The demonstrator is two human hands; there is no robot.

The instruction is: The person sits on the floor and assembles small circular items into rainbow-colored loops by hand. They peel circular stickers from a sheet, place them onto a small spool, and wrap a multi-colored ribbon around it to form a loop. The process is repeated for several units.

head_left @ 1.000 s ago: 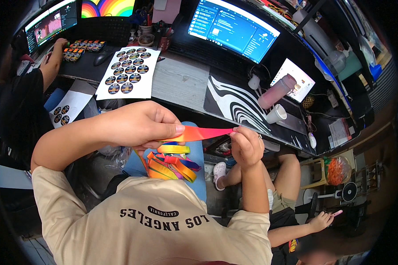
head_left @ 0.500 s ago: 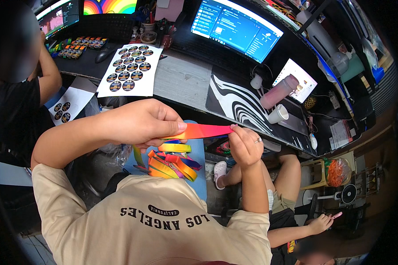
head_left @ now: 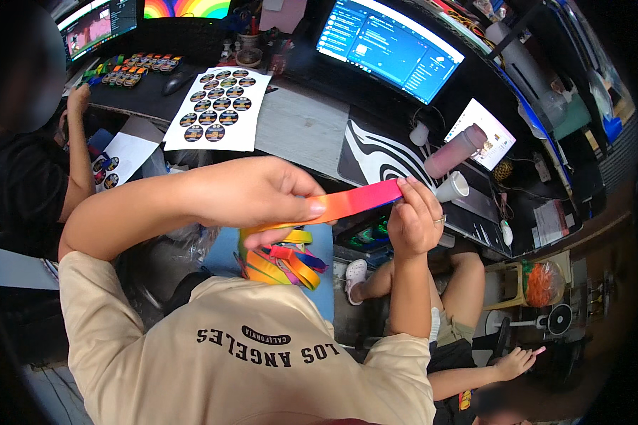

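Note:
A rainbow ribbon (head_left: 361, 201), running from yellow and orange to pink, stretches between my hands above my lap. My left hand (head_left: 266, 195) pinches it between thumb and fingers, the lower fingers loosely bent. The ribbon's pink end is gripped by the fingertips of my right hand (head_left: 416, 221), which is held a little higher. A bit of blue shows along the underside near that end. Below my left hand, a tangled heap of rainbow ribbons (head_left: 294, 268) lies on a blue surface (head_left: 322, 248); my hand partly covers the heap.
On the desk ahead lie a sheet of round stickers (head_left: 213, 110), a zebra-patterned mat (head_left: 376, 152), a pink bottle (head_left: 455, 152) and a white cup (head_left: 452, 186). One person (head_left: 32, 170) sits at left. Another person's hand (head_left: 515, 363) holds a pink phone at right.
Both hands have shifted right, the right one also upward, so the ribbon now slopes up to the right. The person at left has lowered a hand. The whole view has shifted slightly.

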